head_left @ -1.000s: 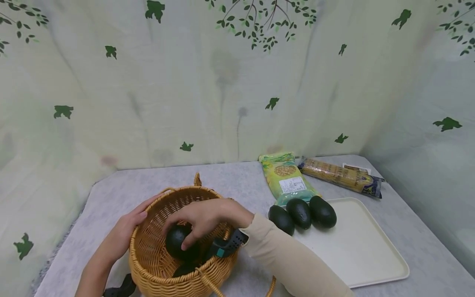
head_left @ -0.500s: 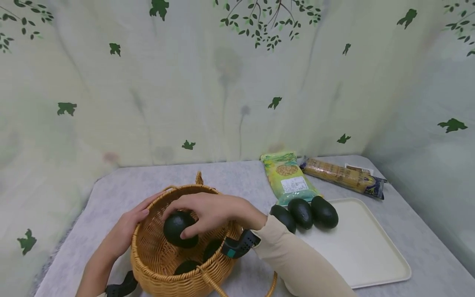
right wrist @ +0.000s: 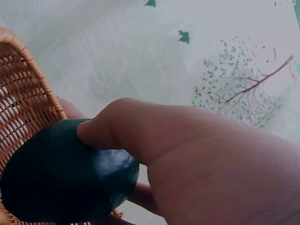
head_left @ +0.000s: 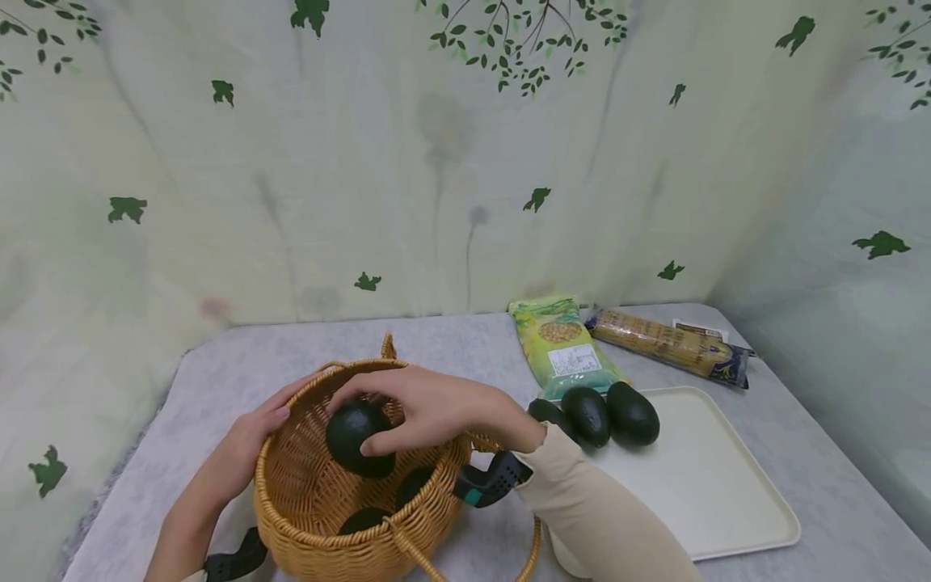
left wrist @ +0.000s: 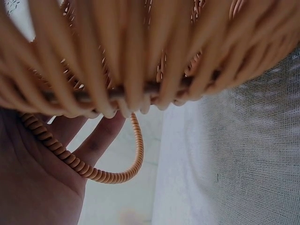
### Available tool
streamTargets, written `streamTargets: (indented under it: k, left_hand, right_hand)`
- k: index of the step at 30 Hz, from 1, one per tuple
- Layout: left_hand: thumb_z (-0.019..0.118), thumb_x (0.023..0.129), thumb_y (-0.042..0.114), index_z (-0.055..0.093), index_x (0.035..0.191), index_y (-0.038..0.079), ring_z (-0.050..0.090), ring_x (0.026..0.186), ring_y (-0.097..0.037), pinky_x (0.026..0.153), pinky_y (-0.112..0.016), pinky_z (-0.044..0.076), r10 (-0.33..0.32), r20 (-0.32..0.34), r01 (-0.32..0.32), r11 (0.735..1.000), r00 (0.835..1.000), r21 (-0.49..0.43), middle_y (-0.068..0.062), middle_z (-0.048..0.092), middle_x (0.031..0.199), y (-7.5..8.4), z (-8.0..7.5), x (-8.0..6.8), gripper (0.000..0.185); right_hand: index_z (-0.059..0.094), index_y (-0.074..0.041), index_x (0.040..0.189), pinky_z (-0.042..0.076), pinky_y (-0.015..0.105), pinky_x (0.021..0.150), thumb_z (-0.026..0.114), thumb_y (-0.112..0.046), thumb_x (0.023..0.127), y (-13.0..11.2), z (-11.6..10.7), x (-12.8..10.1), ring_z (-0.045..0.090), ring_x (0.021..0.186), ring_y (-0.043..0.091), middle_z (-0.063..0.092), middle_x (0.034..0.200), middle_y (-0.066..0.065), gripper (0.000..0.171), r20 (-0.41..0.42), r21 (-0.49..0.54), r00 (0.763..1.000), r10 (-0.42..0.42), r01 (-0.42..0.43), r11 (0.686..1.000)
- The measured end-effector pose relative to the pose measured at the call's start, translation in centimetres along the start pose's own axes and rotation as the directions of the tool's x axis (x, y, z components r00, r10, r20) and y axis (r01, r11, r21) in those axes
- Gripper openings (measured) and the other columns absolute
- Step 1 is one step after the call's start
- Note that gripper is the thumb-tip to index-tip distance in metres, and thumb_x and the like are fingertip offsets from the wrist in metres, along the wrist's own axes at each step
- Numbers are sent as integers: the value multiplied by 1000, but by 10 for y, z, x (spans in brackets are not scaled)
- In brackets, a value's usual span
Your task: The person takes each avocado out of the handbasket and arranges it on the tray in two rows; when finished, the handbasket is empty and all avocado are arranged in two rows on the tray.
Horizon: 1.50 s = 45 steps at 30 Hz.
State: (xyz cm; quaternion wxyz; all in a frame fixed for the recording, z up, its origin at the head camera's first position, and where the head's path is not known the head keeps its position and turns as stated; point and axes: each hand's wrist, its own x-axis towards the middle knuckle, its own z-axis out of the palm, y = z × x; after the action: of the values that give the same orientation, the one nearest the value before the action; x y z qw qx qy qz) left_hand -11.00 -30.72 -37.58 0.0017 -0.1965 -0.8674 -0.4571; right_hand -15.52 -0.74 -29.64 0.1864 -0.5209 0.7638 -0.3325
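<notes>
My right hand [head_left: 429, 408] grips a dark green avocado [head_left: 352, 436] over the mouth of a wicker basket [head_left: 291, 517], thumb on the near side. In the right wrist view the avocado [right wrist: 61, 173] shows large and glossy beside the basket wall [right wrist: 23, 84]. Two more dark avocados [head_left: 414, 485] lie inside the basket, partly hidden by its rim. My left hand [head_left: 243, 453] rests against the basket's left side, with fairly straight fingers along the rim. The left wrist view shows a wicker handle [left wrist: 112, 177] crossing the palm of that hand [left wrist: 42, 178].
To the right, a cream tray [head_left: 716, 485] bears three avocados [head_left: 633, 414] at its far left end. Behind it lie a green-yellow bag [head_left: 563, 347] and a long pack of what looks like noodles [head_left: 669, 343]. A printed curtain [head_left: 436, 162] hangs behind the table.
My right hand has lifted the avocado from low in the basket up toward the rim, the wrist shifting right. More of the avocados inside now shows. The left hand stays at the basket.
</notes>
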Motion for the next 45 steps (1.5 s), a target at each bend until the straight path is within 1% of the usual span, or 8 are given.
streamTargets:
  k: [5, 12, 18, 22, 27, 34, 39, 45]
  left_hand:
    - [25, 115, 25, 39, 161, 20, 48, 124, 11, 89, -23, 53, 1, 6, -1, 1000, 1000, 5, 21, 44, 150, 2, 0, 1, 49]
    - [24, 115, 23, 38, 161, 18, 43, 128, 14, 92, -19, 50, 12, 8, -12, 1000, 1000, 11, 26, 41, 151, 3, 0, -1, 49]
    - [26, 114, 24, 39, 161, 20, 50, 125, 8, 88, -25, 54, 2, 2, -2, 1000, 1000, 11, 12, 46, 152, 5, 0, 0, 49]
    - [25, 114, 22, 39, 161, 21, 47, 128, 10, 92, -20, 50, 25, -4, -24, 999, 1000, 30, 5, 47, 154, 5, 1, 0, 49]
    - [25, 114, 22, 39, 161, 23, 45, 130, 11, 95, -17, 47, 35, -8, -35, 999, 999, 37, 13, 46, 154, 5, 1, 1, 49]
    - [25, 114, 24, 38, 161, 22, 44, 129, 12, 95, -15, 45, 19, -7, -19, 1000, 1000, 21, 22, 45, 151, 5, 0, 0, 49]
    - [25, 114, 21, 38, 161, 21, 42, 131, 13, 97, -12, 42, 36, -13, -36, 999, 999, 31, 23, 44, 152, 4, 1, 1, 49]
    - [26, 114, 22, 39, 161, 22, 45, 130, 12, 96, -13, 43, 32, -18, -32, 999, 999, 25, 25, 45, 150, 4, 1, 2, 49]
  right_hand:
    - [54, -26, 145, 51, 20, 90, 69, -29, 98, -3, -4, -7, 55, 117, 1, 55, 141, -11, 50, -37, 5, 999, 10, -10, 1000]
    - [53, -28, 147, 54, 24, 87, 68, -31, 98, -8, -7, -20, 61, 109, 3, 57, 141, -7, 52, -84, 51, 996, -10, 14, 999]
    - [54, -29, 147, 54, 25, 89, 68, -32, 97, -10, -12, -33, 61, 113, 3, 57, 141, -7, 52, -144, 72, 990, -13, 24, 997]
    - [55, -29, 147, 55, 29, 90, 68, -31, 98, -10, -15, -42, 60, 113, 4, 56, 142, -9, 50, -168, 108, 986, -5, 24, 994]
    - [56, -31, 146, 56, 36, 90, 67, -31, 99, -10, -18, -53, 60, 114, 8, 58, 139, -13, 49, -202, 124, 979, 33, -8, 992]
    - [56, -30, 144, 60, 36, 86, 67, -24, 99, -10, -23, -72, 61, 121, 13, 57, 143, -9, 47, -221, 235, 972, 85, -32, 972]
    - [56, -27, 145, 60, 37, 85, 66, -23, 100, -10, -25, -89, 61, 121, 15, 58, 140, -7, 46, -236, 284, 966, 108, -37, 958]
    - [56, -30, 145, 58, 39, 89, 67, -24, 100, -9, -26, -107, 61, 121, 16, 58, 141, -9, 46, -247, 300, 953, 177, -99, 949]
